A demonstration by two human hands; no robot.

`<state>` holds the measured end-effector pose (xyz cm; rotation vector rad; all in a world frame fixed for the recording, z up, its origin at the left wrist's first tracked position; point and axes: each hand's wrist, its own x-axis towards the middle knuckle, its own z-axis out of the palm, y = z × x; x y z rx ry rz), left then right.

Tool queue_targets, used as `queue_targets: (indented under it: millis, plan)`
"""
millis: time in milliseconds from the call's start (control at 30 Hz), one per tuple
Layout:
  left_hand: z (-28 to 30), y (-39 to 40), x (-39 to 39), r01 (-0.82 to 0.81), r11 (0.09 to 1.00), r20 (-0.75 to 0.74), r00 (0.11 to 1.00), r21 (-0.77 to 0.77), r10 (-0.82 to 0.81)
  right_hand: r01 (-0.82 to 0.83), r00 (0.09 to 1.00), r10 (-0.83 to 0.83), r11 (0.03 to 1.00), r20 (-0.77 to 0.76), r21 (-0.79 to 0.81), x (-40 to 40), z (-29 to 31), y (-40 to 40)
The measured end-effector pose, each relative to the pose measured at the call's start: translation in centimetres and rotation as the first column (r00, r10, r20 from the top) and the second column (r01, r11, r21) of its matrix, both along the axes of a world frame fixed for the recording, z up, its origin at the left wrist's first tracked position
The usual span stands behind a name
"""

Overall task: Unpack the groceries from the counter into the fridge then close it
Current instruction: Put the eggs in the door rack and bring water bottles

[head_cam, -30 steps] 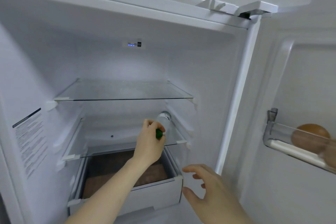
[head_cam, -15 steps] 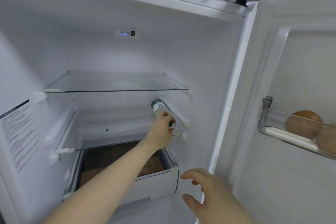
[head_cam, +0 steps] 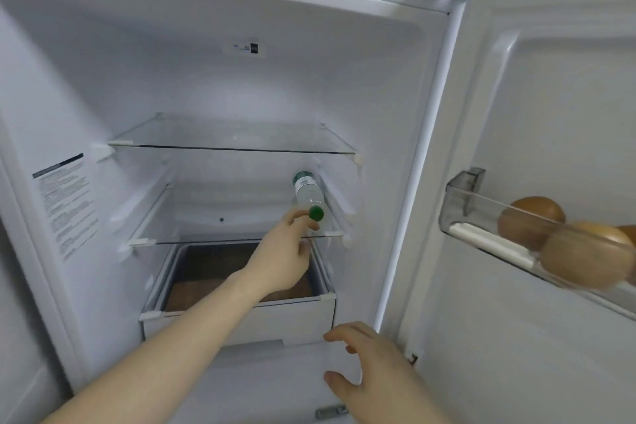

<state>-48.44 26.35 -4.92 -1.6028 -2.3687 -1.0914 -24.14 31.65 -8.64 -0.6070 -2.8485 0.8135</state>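
Observation:
The fridge stands open. A clear bottle [head_cam: 307, 194] with a green cap and green-white label lies on its side at the right end of the middle glass shelf [head_cam: 192, 234], cap pointing out. My left hand [head_cam: 282, 258] reaches in just below the cap; its fingertips touch the bottle's neck and no longer wrap it. My right hand [head_cam: 373, 377] hovers low in front of the fridge, fingers spread, holding nothing.
An upper glass shelf [head_cam: 234, 144] is bare. Below the middle shelf a white drawer [head_cam: 241, 318] stands pulled partly out. The open door on the right carries a clear bin [head_cam: 481, 217] with several round brown fruits [head_cam: 531, 220].
My left hand carried the bottle to the shelf's right end, laid it down and let go of its body. The right hand stayed low.

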Motion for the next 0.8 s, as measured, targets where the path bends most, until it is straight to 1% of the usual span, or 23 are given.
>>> queue_targets:
  millis: [100,167,300,400,467,600,700,800]
  plan:
    - [-0.2,-4.7,2.9,-0.073,0.996,-0.025,0.997,0.055,0.075,-0.07,0.997,0.07,0.998,0.015,-0.003,0.5,-0.4,-0.4]
    - [-1.1,-8.6,4.8,-0.173,0.982,-0.021,0.984,0.073,0.175,-0.127,0.992,0.127,0.992,0.02,0.0,0.7,-0.7,-1.0]
    - [-4.7,-17.7,8.7,-0.384,0.923,0.032,0.923,0.006,0.384,-0.269,0.962,0.267,0.962,0.047,0.041,0.7,-1.4,-3.2]
    - [-6.3,-23.5,11.4,-0.489,0.87,0.083,0.866,-0.064,0.493,-0.34,0.938,0.342,0.94,0.049,-0.036,0.3,-1.9,-5.3]
    - [-6.6,-26.2,12.6,-0.53,0.843,0.11,0.836,-0.091,0.537,-0.375,0.925,0.378,0.926,0.051,-0.049,-0.2,-2.1,-6.5]
    - [-6.5,-30.3,14.1,-0.604,0.791,0.087,0.787,-0.101,0.611,-0.436,0.897,0.439,0.898,0.056,-0.05,-1.8,-2.0,-9.0]
    - [-7.3,-33.2,15.7,-0.65,0.746,0.069,0.746,-0.147,0.663,-0.486,0.867,0.489,0.872,0.093,-0.056,-2.9,-2.6,-11.6]
    - [-8.9,-36.2,17.6,-0.665,0.721,0.08,0.722,-0.196,0.688,-0.557,0.813,0.562,0.827,0.151,-0.078,-4.1,-4.0,-14.7]
